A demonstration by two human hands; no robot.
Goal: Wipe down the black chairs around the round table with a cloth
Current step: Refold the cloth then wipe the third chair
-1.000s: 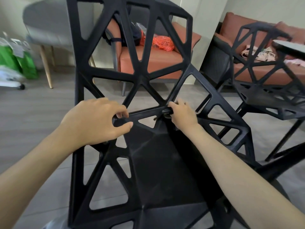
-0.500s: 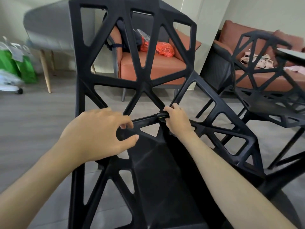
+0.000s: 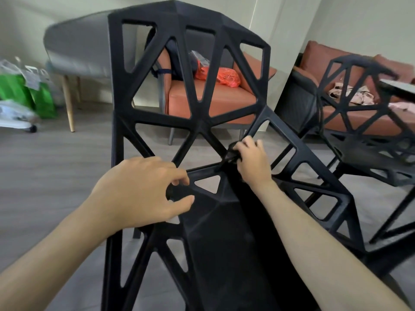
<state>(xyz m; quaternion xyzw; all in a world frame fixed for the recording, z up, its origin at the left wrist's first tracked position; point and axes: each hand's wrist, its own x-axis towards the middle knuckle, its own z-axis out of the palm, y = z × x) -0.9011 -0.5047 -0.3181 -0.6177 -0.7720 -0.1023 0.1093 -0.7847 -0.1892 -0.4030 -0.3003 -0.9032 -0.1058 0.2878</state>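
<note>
At the far left edge, blurred green bags (image 3: 21, 92) and a white object on wheels sit on the grey floor (image 3: 56, 158), partly cut off by the frame. Beside them stands a grey upholstered chair (image 3: 76, 57) on pale wooden legs, its right part hidden behind the near black chair (image 3: 190, 122), whose open lattice back fills the middle of the view. The left hand (image 3: 137, 194) holds the lattice where back meets seat, fingers hooked through an opening and thumb pressed on the strut below; the fingertips are hidden behind the bar. Through the lattice an orange armchair (image 3: 208, 99) shows, with a dark bag and an orange-red plastic bag (image 3: 224, 78) on its seat, both only partly visible. The right hand (image 3: 252, 161) is clamped on a small bunched black cloth (image 3: 231, 154), pressed to the junction of struts at the seat's back edge; dark on dark, its outline is hard to make out. Farther right stands a second black chair (image 3: 363, 122), its lower part cut off, with an orange sofa (image 3: 336, 63) carrying pale crumpled fabric behind it. A table (image 3: 397, 87) edge juts in from the right border.
</note>
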